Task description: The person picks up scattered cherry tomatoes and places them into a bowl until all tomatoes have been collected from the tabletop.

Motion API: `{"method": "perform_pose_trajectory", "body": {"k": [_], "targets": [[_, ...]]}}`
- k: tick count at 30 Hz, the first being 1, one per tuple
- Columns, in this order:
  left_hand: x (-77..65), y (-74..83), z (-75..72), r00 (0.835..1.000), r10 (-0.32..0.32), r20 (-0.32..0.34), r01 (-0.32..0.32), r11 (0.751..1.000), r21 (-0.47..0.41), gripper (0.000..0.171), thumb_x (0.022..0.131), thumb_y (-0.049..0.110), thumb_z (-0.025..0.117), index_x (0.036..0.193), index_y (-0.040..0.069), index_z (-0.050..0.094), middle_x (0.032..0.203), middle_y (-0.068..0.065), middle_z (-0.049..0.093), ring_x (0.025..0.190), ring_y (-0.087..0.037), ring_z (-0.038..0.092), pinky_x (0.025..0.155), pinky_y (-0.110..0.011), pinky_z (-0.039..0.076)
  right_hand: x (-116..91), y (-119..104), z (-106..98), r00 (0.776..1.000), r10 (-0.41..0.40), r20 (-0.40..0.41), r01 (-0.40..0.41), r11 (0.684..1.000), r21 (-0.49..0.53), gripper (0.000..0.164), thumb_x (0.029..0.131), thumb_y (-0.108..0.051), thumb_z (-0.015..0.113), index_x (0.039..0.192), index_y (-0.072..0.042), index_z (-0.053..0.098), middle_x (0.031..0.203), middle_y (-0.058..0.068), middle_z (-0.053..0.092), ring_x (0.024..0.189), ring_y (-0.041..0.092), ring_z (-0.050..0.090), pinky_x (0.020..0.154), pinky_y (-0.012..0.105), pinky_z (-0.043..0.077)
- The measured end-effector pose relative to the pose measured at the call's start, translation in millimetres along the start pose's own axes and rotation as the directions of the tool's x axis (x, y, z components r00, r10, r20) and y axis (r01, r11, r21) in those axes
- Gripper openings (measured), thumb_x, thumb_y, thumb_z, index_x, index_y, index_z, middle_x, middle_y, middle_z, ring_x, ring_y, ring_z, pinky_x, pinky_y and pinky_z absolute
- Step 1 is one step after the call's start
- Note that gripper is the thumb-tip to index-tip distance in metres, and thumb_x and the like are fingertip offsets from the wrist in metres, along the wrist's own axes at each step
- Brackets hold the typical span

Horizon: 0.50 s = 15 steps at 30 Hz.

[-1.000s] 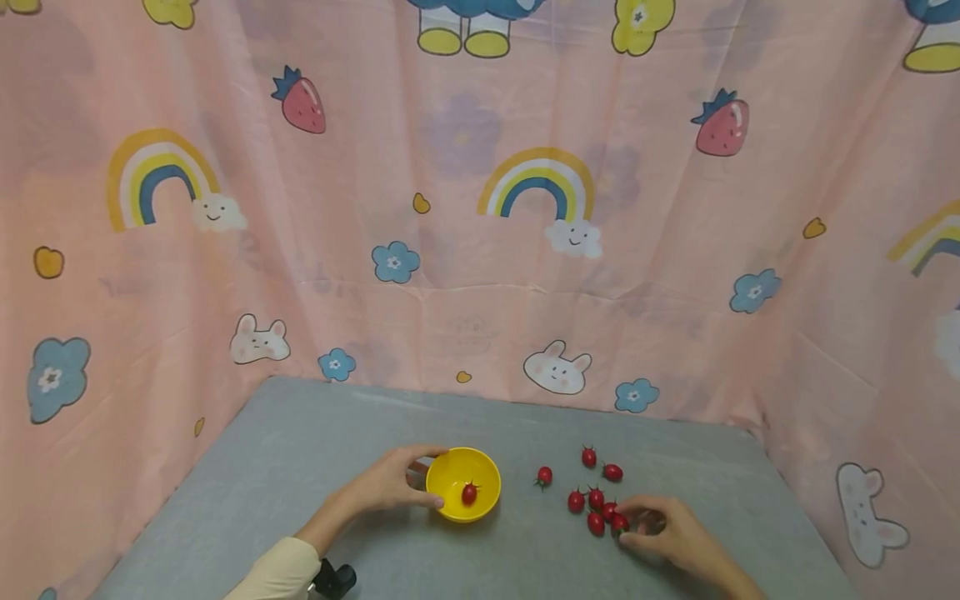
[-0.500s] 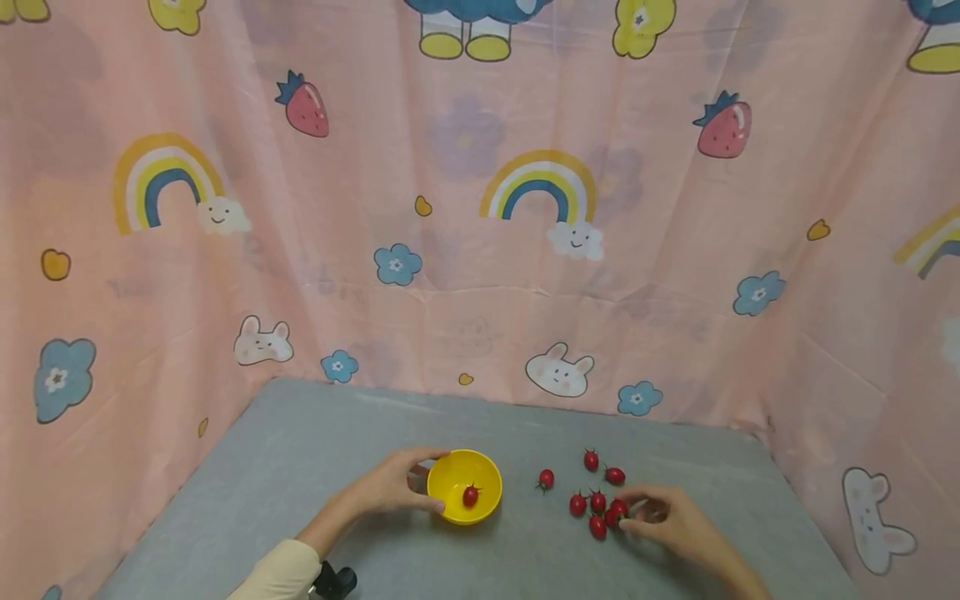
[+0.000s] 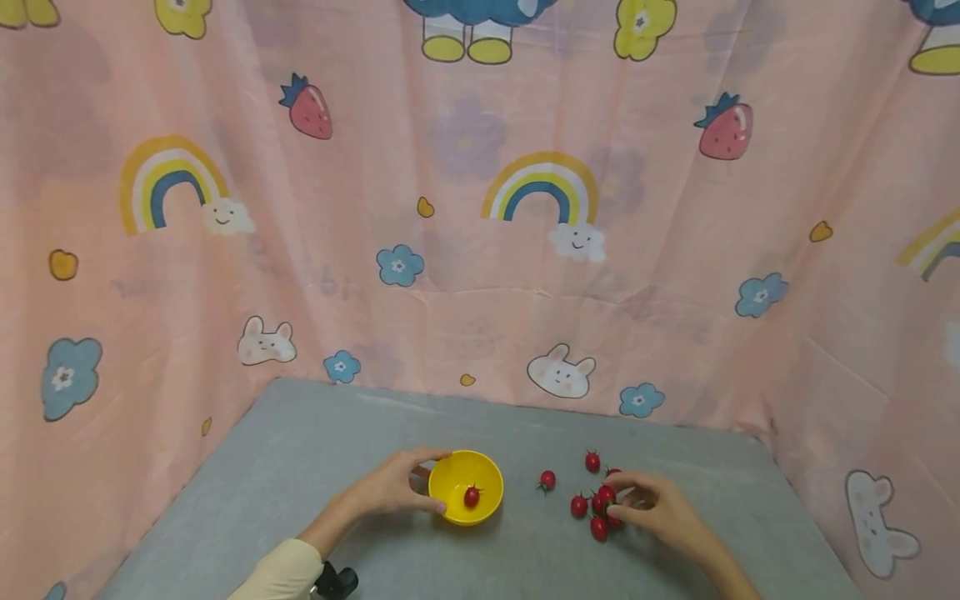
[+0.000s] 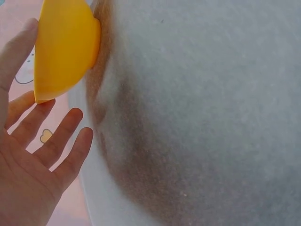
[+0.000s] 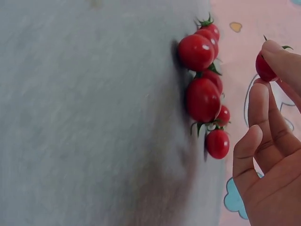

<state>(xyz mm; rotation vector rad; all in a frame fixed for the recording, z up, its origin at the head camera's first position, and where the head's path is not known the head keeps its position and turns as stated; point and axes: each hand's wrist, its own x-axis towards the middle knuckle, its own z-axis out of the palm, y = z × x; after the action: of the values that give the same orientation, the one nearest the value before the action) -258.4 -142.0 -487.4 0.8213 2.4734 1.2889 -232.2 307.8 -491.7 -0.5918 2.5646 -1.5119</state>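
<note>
My left hand (image 3: 390, 485) holds the small yellow bowl (image 3: 487, 475) by its rim, thumb on one side and fingers on the other. One red cherry tomato (image 3: 472, 497) lies inside it. In the left wrist view the bowl (image 4: 66, 47) is seen from the side, over the grey tabletop. My right hand (image 3: 663, 508) pinches another cherry tomato (image 5: 266, 67) with a green stem between thumb and fingertips, raised above the loose ones. Below it several cherry tomatoes (image 5: 203, 100) lie clustered on the table, partly hidden by the hand in the head view.
A single cherry tomato (image 3: 547, 480) lies between the bowl and the cluster, and another (image 3: 592, 461) sits at the cluster's far side. The grey table (image 3: 360, 425) is enclosed by a pink printed curtain (image 3: 465, 317). A black device (image 3: 335, 581) is at my left wrist.
My right hand has taken a cherry tomato from the cluster's right side and lifted it, moving slightly away and left. The left hand keeps its grip on the bowl.
</note>
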Motion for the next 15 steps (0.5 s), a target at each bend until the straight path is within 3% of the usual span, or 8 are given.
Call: {"method": "perform_pose_trajectory", "body": {"k": [6,15], "targets": [[-0.2,-0.4,0.3,1.0,-0.012,-0.007,0.012,1.0,0.005,0.072,0.085,0.022,0.086,0.147,0.006,0.052,0.146,-0.014,0.052,0.114,-0.031,0.061,0.089,-0.036,0.056,5,-5,8,0.998,-0.029,-0.048,0.031,0.999,0.02,0.034,0.092,-0.014,0.077,0.121,0.002,0.069,0.11,0.014,0.07,0.082,0.023,0.068,0.068,0.033,0.057],[0.5,0.9,1.5,1.0,-0.026,-0.006,0.026,1.0,0.015,0.072,0.085,0.024,0.086,0.147,0.007,0.053,0.145,-0.013,0.053,0.113,-0.03,0.061,0.09,-0.037,0.056,14,-11,19,0.997,-0.01,-0.073,0.014,0.999,0.052,0.034,0.091,-0.016,0.08,0.12,-0.001,0.07,0.107,0.011,0.071,0.083,0.024,0.068,0.072,0.031,0.058]]}}
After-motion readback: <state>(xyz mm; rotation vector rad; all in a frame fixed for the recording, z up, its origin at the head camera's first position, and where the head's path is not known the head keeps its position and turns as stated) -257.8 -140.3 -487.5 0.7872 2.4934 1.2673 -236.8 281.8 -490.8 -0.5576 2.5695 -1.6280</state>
